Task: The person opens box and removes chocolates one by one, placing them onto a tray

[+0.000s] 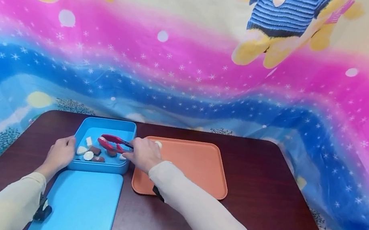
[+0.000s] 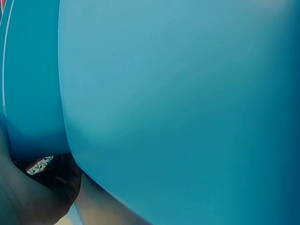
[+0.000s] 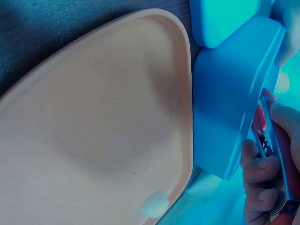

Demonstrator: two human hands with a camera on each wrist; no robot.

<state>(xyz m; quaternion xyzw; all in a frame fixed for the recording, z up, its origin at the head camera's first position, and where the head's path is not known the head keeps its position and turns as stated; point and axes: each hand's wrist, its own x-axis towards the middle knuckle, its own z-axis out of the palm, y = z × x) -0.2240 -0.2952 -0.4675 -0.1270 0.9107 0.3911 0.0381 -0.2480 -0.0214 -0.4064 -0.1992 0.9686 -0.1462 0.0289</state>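
My right hand (image 1: 145,154) grips a pair of red-tipped tongs (image 1: 115,140), whose jaws stand over the inside of a blue box (image 1: 117,169). Whether they hold a piece, I cannot tell. Inside the box lie several small pieces, among them a white flower-shaped piece (image 1: 88,155), a dark brown block (image 1: 94,151) and a white block (image 1: 89,141). At the box's left wall my left hand (image 1: 62,151) holds the rim with bent fingers. One white piece (image 3: 154,205) sits near the edge of an orange tray (image 1: 194,165), partly behind my right hand in the head view.
Just in front of the box lies a flat blue lid (image 1: 86,200). The tray stands close to the box's right side, on a dark reddish table (image 1: 264,209). A patterned cloth (image 1: 192,67) hangs behind the table.
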